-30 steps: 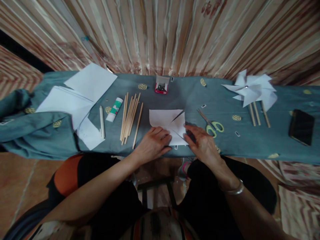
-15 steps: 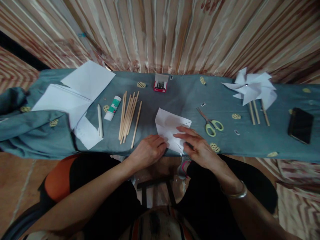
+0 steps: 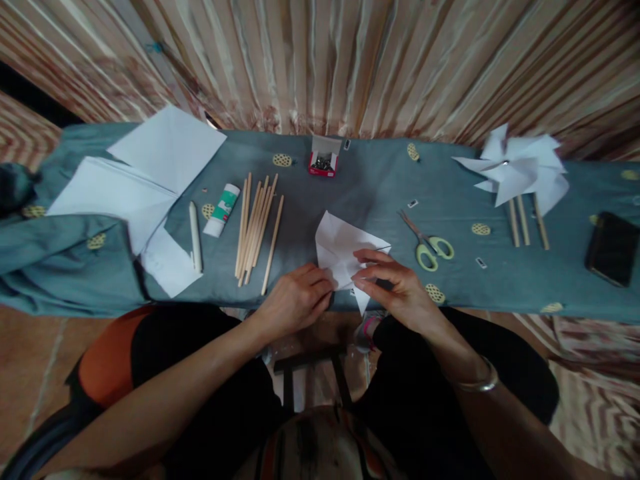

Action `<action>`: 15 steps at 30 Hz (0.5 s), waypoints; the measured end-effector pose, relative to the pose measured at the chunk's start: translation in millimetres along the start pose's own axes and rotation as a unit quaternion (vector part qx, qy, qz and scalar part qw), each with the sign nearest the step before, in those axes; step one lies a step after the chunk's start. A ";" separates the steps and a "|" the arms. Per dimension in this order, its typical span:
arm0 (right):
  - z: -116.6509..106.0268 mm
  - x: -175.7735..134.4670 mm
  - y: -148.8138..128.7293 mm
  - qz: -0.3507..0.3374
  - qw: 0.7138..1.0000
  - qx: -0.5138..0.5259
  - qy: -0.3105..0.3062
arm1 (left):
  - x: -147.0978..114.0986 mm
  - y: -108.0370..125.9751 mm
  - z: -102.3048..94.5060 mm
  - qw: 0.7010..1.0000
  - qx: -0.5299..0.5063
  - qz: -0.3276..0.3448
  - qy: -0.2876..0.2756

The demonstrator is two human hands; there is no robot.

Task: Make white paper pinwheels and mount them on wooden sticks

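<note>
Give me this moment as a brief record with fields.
Left hand: fingers touching a white paper sheet at its near left edge
Right hand: fingertips on the sheet's right part
Tool: metal scissors with pale green handles, right of sheet
Left of sheet: slender pale wooden sticks, white and green tube
Beyond sheet: small open red box
Far right: overlapping white paper pinwheels

The left hand rested at the near-left edge of the paper, the right hand touched its right side, sticks lay left, scissors right, pinwheels farther right.
</note>
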State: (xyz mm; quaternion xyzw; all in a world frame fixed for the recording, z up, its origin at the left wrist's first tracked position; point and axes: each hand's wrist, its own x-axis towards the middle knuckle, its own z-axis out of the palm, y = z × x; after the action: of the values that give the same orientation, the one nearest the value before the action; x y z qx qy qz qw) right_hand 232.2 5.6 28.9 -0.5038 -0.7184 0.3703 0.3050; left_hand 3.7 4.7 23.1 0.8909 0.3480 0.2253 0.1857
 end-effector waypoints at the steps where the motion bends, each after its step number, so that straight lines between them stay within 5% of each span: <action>1: 1.5 0.7 0.4 0.004 1.000 -0.013 0.006 | -0.4 0.4 0.3 1.000 -0.001 -0.004 0.001; 9: 8.2 7.1 -2.2 -0.023 0.991 -0.123 0.045 | -2.8 3.2 1.2 0.998 -0.064 0.001 -0.019; 15: 5.9 8.5 -4.3 -0.027 0.985 -0.151 0.072 | -4.3 0.9 6.2 0.997 -0.074 -0.020 0.021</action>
State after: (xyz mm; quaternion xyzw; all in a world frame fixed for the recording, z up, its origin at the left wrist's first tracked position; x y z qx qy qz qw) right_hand 222.6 11.4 29.9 -0.5497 -0.7557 0.2116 0.2863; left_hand 4.6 0.0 17.2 0.8626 0.3517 0.2655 0.2483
